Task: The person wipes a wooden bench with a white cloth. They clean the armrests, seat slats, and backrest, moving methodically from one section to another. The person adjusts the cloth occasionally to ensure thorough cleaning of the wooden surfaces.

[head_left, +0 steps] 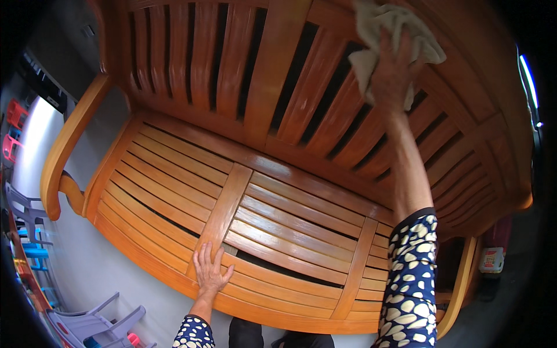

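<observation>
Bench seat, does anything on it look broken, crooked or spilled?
One gap between the slats, just right of the left hand, looks wider than its neighbours, with a small pale bit at its left end. I can't tell whether that's damage. I see no spill.

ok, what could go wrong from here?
Two risks:
1. Cloth has loose folds by the gaps in the backrest; an edge might snag there under the right hand.
2. Left hand is spread on the seat, which looks glossy; it could slip if weight is on it.
</observation>
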Demonstrator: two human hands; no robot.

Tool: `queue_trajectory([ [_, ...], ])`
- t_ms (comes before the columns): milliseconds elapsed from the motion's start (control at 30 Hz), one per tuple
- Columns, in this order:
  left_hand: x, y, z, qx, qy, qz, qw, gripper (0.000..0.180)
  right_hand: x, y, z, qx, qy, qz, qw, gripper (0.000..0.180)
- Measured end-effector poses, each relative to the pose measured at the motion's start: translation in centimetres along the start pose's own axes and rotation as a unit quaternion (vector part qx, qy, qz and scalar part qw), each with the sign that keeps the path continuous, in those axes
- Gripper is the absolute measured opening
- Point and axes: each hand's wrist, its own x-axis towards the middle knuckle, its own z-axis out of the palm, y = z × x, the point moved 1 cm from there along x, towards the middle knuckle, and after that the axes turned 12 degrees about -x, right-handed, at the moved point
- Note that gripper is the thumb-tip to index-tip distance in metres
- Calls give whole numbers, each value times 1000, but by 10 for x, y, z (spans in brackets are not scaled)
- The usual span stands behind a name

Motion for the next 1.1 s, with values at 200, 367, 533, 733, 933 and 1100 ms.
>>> queue_trajectory([
  [200,2,-3,3,11,2,5,1000,60,-69,-54,-11,22,-92,22,995,39],
  [367,2,-2,-1,13,-3,0,1000,60,-118,-81,-41,56,-167,-25,984,33],
  [533,6,3,-3,5,-7,2,1000,60,-196,-95,-88,102,-240,-138,956,27],
  [733,2,-1,6,15,3,15,1000,59,-242,-48,-120,140,-343,-193,909,26],
  [933,2,0,2,24,-16,4,1000,62,-72,10,-75,-3,-93,0,996,34],
  [1100,0,-1,3,23,-23,-1,999,62,-58,3,-49,-96,-184,28,978,40],
])
